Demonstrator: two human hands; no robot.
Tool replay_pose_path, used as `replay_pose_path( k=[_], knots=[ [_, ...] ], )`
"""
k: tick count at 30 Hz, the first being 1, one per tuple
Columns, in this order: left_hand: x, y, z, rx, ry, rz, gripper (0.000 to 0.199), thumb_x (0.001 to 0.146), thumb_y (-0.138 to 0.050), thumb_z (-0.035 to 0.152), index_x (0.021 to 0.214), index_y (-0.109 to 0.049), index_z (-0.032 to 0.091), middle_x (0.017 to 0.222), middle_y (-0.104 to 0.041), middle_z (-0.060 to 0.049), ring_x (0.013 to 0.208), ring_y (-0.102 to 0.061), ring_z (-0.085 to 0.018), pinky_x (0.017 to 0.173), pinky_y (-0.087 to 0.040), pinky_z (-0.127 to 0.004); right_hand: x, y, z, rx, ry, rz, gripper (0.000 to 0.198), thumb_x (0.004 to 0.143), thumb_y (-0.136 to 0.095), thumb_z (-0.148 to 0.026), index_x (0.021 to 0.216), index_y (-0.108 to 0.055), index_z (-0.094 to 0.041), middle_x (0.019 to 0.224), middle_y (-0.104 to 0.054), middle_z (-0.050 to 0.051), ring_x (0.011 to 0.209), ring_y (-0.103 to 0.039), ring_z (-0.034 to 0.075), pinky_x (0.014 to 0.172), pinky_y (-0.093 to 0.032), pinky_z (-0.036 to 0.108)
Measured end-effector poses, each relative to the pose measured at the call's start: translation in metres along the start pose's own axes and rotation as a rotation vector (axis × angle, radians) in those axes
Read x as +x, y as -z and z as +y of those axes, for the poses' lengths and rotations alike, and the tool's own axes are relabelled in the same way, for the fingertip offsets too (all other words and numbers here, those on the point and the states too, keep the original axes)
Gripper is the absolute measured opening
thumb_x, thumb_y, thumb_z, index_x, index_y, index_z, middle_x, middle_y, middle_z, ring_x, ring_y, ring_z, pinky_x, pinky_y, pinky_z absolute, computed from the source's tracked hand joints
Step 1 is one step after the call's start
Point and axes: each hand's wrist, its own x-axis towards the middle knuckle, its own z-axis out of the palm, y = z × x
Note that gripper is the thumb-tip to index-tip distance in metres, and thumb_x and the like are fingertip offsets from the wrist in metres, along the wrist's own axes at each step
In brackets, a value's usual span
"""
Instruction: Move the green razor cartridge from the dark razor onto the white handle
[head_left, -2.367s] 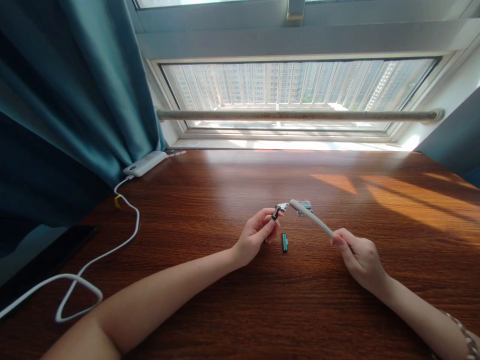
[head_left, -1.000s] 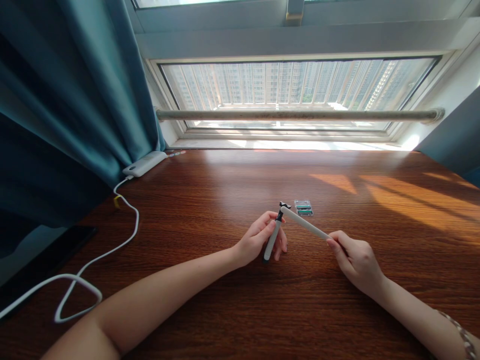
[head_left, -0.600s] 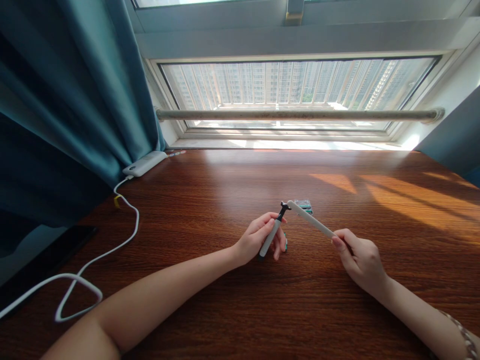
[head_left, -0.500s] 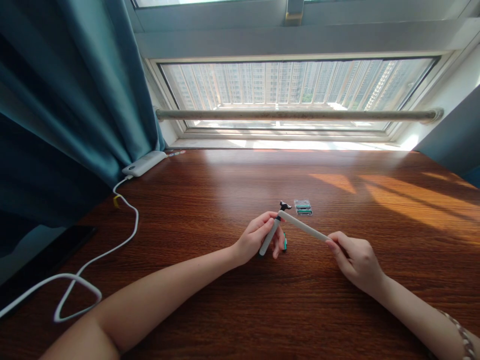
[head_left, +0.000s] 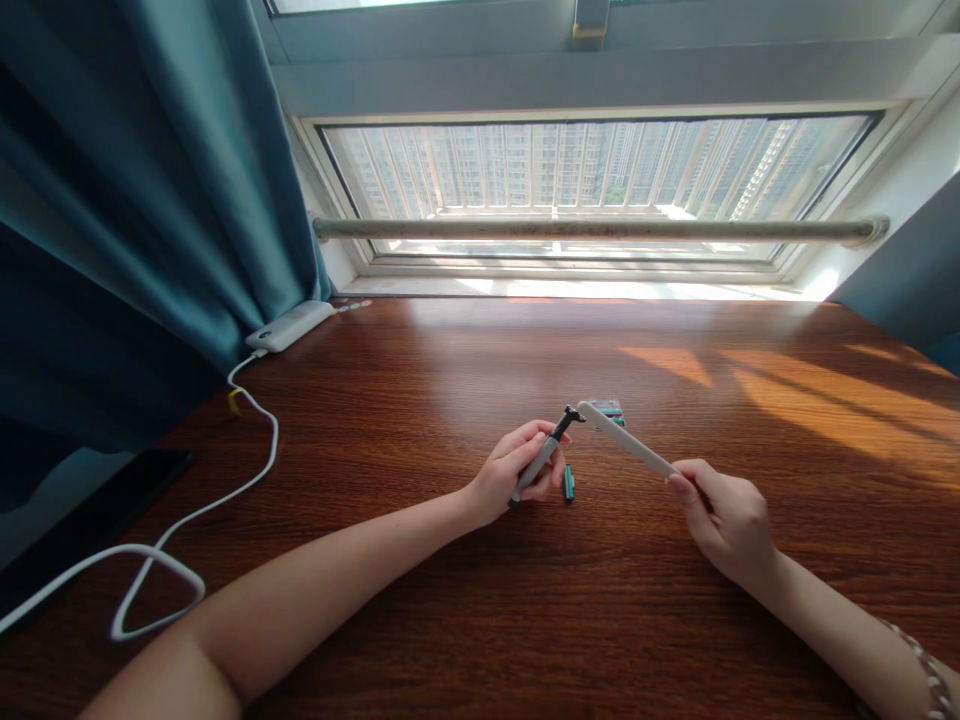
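Note:
My left hand (head_left: pixel 517 468) is closed around the grey-and-black handle of a razor (head_left: pixel 535 468), which tilts up to the right. The razor's black head end has no blade cartridge on it. In my right hand (head_left: pixel 724 520) a slim white stick (head_left: pixel 634 446) is pinched by its near end. The stick's rounded far tip is at the razor's head; whether they touch I cannot tell. A green-and-black blade cartridge (head_left: pixel 568 483) lies on the table just right of my left fingers. Behind the stick, partly covered, rests a clear case (head_left: pixel 616 408) with green cartridges.
The brown wooden table (head_left: pixel 465 620) reaches back to the window. At the back left lies a white power bank (head_left: pixel 290 327) with a white cable (head_left: pixel 271 440) trailing forward. A dark flat screen (head_left: pixel 90 510) sits at the left edge, beside a blue curtain (head_left: pixel 187 170).
The white stick's tip has moved up and right, from the razor's neck to its head. My right hand has shifted slightly right. The razor tilts further to the right.

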Motion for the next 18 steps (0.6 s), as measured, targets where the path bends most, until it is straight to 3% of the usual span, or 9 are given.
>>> replay_pose_path(
  k=[5, 12, 18],
  knots=[
    [0.0001, -0.0009, 0.0001, 0.032, 0.033, 0.028, 0.018, 0.081, -0.051, 0.029, 0.091, -0.043, 0.015, 0.057, -0.054, 0.003, 0.028, -0.031, 0.001, 0.03, -0.023, -0.011, 0.0017, 0.0022, -0.002, 0.014, 0.028, 0.005, 0.014, 0.085, -0.042, -0.021, 0.077, -0.053, -0.016, 0.049, -0.046, -0.004, 0.041, -0.045, 0.008, 0.046, -0.032, 0.02],
    [-0.0002, -0.0009, -0.0001, 0.013, 0.082, 0.015, 0.02, 0.084, -0.044, 0.032, 0.09, -0.046, 0.013, 0.053, -0.054, 0.002, 0.026, -0.035, -0.001, 0.026, -0.025, -0.011, 0.0011, -0.0021, 0.0016, 0.013, 0.059, -0.145, 0.017, 0.085, -0.042, -0.023, 0.078, -0.055, -0.016, 0.053, -0.052, -0.002, 0.046, -0.049, 0.009, 0.05, -0.034, 0.021],
    [-0.0017, -0.0016, 0.0011, 0.018, 0.109, 0.006, 0.023, 0.085, -0.042, 0.033, 0.092, -0.048, 0.012, 0.052, -0.055, 0.001, 0.026, -0.038, -0.003, 0.026, -0.026, -0.012, 0.0006, -0.0017, 0.0019, 0.013, 0.016, -0.074, 0.016, 0.085, -0.043, -0.024, 0.078, -0.056, -0.016, 0.051, -0.051, -0.003, 0.044, -0.048, 0.009, 0.048, -0.033, 0.021]
  ],
)
